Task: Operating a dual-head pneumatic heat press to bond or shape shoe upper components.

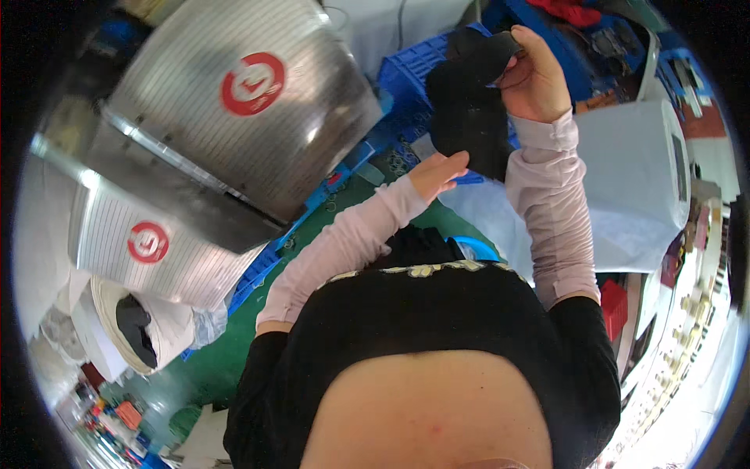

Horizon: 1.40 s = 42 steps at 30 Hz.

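A black fabric piece hangs from the person's raised right hand, thumb and fingers clamped on its upper right edge. The left hand is at the fabric's lower left side, its fingers stretched out and slightly apart; whether their tips touch the cloth is hard to say from this angle. The fabric hangs in front of a blue plastic crate, hiding much of that crate.

To the person's left, a large slanted metal panel with a round red-and-white sticker stands close by, and a second metal panel, similarly marked, lies nearer the body; together they block the view of whatever is behind them. Below these sit an off-white sack with something dark in its mouth and a clear plastic bag beside it, over the green floor.

On the other side, a bulky white block-shaped thing stands just past the right forearm, which covers part of its near side. A red box is below it, close to the right elbow. Farther off, at the upper right, lies some red cloth.
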### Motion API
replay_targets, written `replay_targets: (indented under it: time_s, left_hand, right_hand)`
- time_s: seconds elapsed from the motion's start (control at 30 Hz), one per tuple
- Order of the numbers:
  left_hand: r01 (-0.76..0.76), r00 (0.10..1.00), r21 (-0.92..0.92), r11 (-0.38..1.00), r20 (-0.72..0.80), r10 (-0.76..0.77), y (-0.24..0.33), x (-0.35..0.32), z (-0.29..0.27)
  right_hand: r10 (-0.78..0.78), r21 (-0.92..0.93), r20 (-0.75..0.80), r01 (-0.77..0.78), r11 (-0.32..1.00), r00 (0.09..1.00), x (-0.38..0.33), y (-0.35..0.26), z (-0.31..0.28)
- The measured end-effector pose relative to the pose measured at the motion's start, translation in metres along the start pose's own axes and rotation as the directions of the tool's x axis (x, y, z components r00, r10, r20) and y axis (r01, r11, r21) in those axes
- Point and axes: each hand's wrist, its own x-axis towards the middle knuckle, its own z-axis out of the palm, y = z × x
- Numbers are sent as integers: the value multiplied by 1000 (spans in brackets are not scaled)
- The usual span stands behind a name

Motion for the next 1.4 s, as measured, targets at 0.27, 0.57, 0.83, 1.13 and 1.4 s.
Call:
replay_targets:
  time_s: [0.27, 0.57, 0.83, 1.13, 1.4]
  left_hand:
    - [-51, 998, -512, 857, -68, 19, 19, 99, 31]
    - [-55, 861, 808, 587, -259, 437, -29, 226, -28]
    - [255, 927, 944, 211, -300, 224, -68, 253, -50]
    - [298, 935, 955, -4, -291, 201, -46, 231, -31]
    - [-192, 811, 974, 119, 89, 579, -74, 117, -15]
  right_hand:
    - [-208, -100, -532, 183, 978, 821, -38, -33, -143]
    - [-489, -687, -640, -157, 709, 593, -133, 67, -218]
    - [-460, -754, -657, -508, 418, 597, -192, 191, -255]
    - [-427, -941, -205, -298, -163, 881, -120, 142, -247]
    - [-302, -633, -405, -503, -588, 863, -70, 184, -280]
